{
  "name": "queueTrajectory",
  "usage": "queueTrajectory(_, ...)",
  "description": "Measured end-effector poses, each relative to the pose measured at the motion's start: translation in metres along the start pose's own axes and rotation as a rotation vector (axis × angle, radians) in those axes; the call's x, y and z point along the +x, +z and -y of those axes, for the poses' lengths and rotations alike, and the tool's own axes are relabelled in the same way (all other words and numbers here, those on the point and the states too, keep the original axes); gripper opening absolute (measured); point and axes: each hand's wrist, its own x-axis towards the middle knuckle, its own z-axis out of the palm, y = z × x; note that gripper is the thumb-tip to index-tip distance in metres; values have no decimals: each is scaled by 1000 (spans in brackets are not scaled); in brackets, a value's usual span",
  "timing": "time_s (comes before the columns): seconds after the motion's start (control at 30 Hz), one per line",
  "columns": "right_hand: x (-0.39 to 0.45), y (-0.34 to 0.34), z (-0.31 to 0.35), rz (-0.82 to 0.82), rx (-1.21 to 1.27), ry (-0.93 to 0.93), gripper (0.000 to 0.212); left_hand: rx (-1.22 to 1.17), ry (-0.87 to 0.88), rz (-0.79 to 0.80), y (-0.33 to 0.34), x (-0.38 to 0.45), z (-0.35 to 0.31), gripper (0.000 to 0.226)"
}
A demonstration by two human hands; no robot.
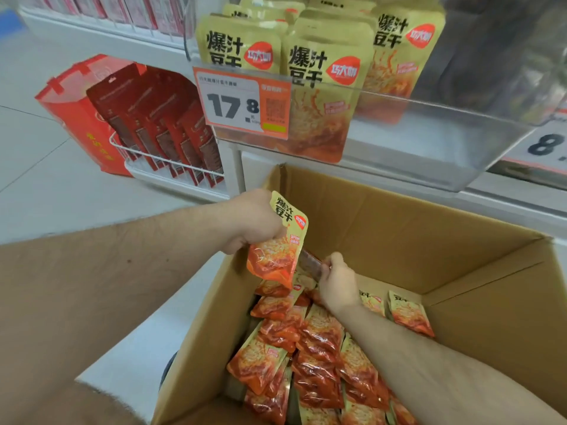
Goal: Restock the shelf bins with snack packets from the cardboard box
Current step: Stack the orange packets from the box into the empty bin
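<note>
An open cardboard box [399, 228] stands below the shelf, holding several yellow and red snack packets [319, 357]. My left hand [257, 222] grips one such packet [279, 240] upright above the box's left side. My right hand [337, 283] reaches into the box and pinches the edge of another packet [310, 265], seen edge-on. Above, a clear plastic shelf bin [429, 139] holds several packets of the same kind [319, 87] standing upright.
An orange price tag [242, 102] reading 17.8 hangs on the bin's front left. A white wire basket [165, 167] with dark red packets [159, 124] sits on a lower shelf at left, beside a red bag [76, 111]. Grey floor tiles lie at left.
</note>
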Motion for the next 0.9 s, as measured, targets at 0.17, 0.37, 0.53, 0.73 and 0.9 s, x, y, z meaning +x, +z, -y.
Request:
queueTrajectory(0.17, -43, -70, 26, -183, 226, -122, 4, -251, -109, 89, -7, -8, -4, 25)
queueTrajectory(0.37, -96, -114, 44, -282, 185, -604, 11, -503, -170, 214, -1, -40, -18, 28)
queueTrajectory(0.53, -113, -125, 58, -279, -17, -831, 8, -607, -95, 293, 14, -57, -33, 47)
queueTrajectory(0.73, -129, -152, 77, -266, -114, -823, 20, -469, 170, 153, 20, -71, -34, 25)
queueTrajectory(0.9, -127, -189, 107, -300, 168, -339, 53, -385, 379, 99, 13, -84, -42, 34)
